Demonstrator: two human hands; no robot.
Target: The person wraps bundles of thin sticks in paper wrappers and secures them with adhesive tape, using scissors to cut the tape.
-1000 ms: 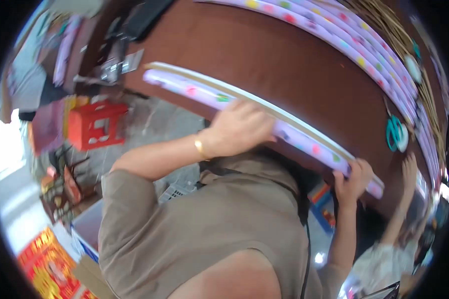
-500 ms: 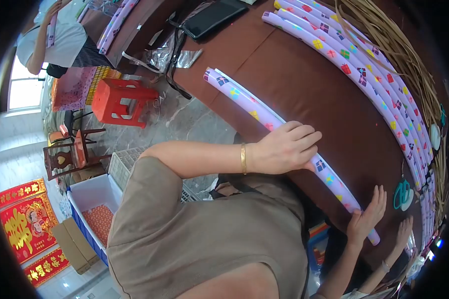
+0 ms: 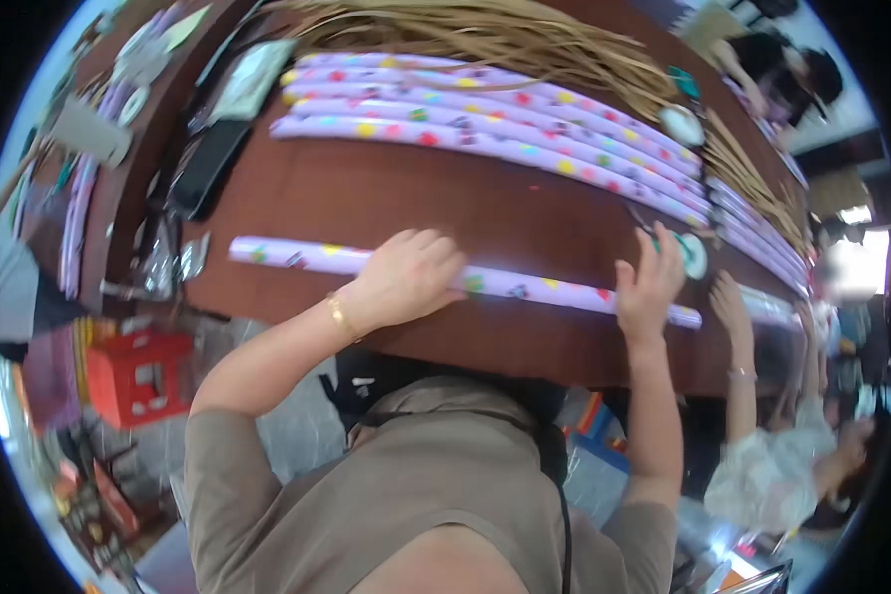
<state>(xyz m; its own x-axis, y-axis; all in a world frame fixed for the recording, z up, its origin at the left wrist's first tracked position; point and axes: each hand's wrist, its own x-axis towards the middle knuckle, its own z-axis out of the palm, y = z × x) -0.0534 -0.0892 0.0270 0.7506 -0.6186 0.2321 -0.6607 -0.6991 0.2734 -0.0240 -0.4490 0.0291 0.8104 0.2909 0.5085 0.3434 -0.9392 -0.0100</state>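
A lilac roll of wrapping paper (image 3: 554,289) with a gift-box pattern lies across the brown table in front of me. My left hand (image 3: 406,277), with a gold bracelet at the wrist, is curled over the roll left of its middle. Near the roll's right end is my right hand (image 3: 651,287), its fingers spread and apart, in front of the paper. Its fingertips are close to green-handled scissors (image 3: 681,255) and a white tape roll (image 3: 696,257); whether they touch cannot be made out.
Several similar rolls (image 3: 426,137) lie side by side farther back, before long brown strips (image 3: 485,35). A black phone-like object (image 3: 208,170) lies at left. A co-worker's hand (image 3: 731,307) is at right. A red stool (image 3: 141,376) stands on the floor.
My view has swung round to face the table. My right hand has moved up from the roll's end toward the scissors, fingers spread. My left hand stays on the roll.
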